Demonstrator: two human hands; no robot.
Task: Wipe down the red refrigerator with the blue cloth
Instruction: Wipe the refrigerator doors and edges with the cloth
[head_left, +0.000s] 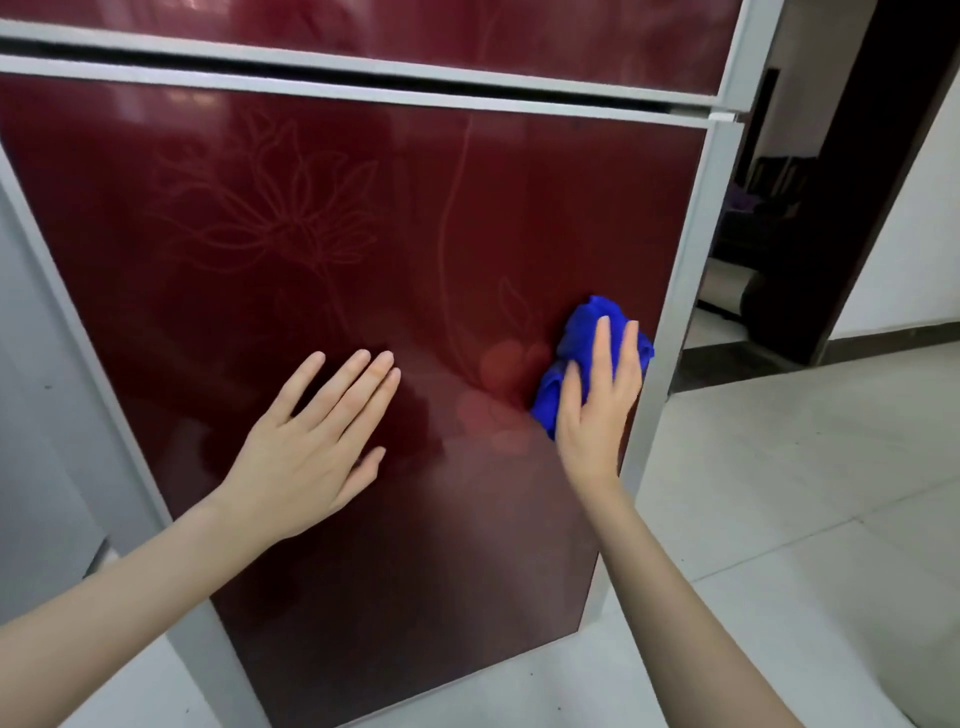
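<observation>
The red refrigerator (322, 208) fills the view, its glossy lower door printed with a faint flower pattern and framed in grey. My right hand (597, 410) presses the bunched blue cloth (584, 335) flat against the door near its right edge, fingers spread over the cloth. My left hand (317, 447) lies flat and empty on the door's middle, fingers pointing up and to the right. Both forearms reach in from the bottom of the view.
A grey gap and trim (363, 67) separates the upper door from the lower one. White tiled floor (805, 493) lies to the right. A dark doorway (769, 249) opens behind the refrigerator's right side. A pale grey surface (31, 415) stands at the left.
</observation>
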